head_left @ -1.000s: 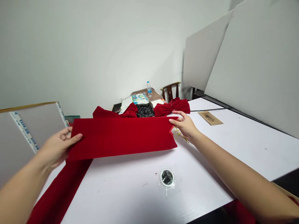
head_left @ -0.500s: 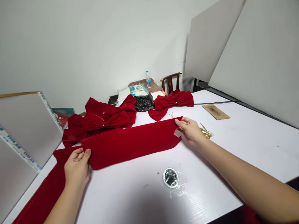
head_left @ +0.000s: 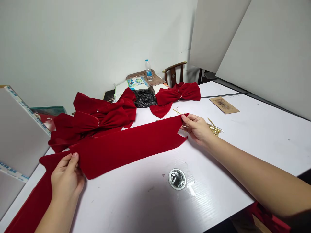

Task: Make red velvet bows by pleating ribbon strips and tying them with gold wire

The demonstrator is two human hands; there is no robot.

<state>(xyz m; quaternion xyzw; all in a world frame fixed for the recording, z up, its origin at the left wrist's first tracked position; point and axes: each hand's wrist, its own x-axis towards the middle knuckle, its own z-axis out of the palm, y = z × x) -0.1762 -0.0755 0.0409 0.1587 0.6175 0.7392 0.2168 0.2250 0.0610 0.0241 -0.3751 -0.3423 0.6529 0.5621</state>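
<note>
Between my two hands a red velvet ribbon strip [head_left: 131, 140] is stretched over the white table. My left hand [head_left: 66, 174] pinches its left end between thumb and fingers. At the other end, which has a V-shaped notch, my right hand [head_left: 196, 127] grips the upper point. More red velvet [head_left: 29, 207] lies under and beside my left forearm. Behind the strip rest several red velvet bows [head_left: 104, 113], with another bow [head_left: 179, 94] farther right. Gold twist ties [head_left: 214, 129] lie in a small pile just past my right hand.
A round metal grommet [head_left: 177, 179] covered with clear tape sits in the white tabletop [head_left: 136, 204]. At the back are a black plastic bag [head_left: 145, 98], a water bottle [head_left: 148, 71] and a wooden chair [head_left: 173, 72]. A brown cardboard piece [head_left: 224, 105] lies right. White boards [head_left: 19, 129] stand left.
The view has shifted, so the scene appears higher. My left hand has moved left and the strip looks longer between my hands. Both hands keep their hold.
</note>
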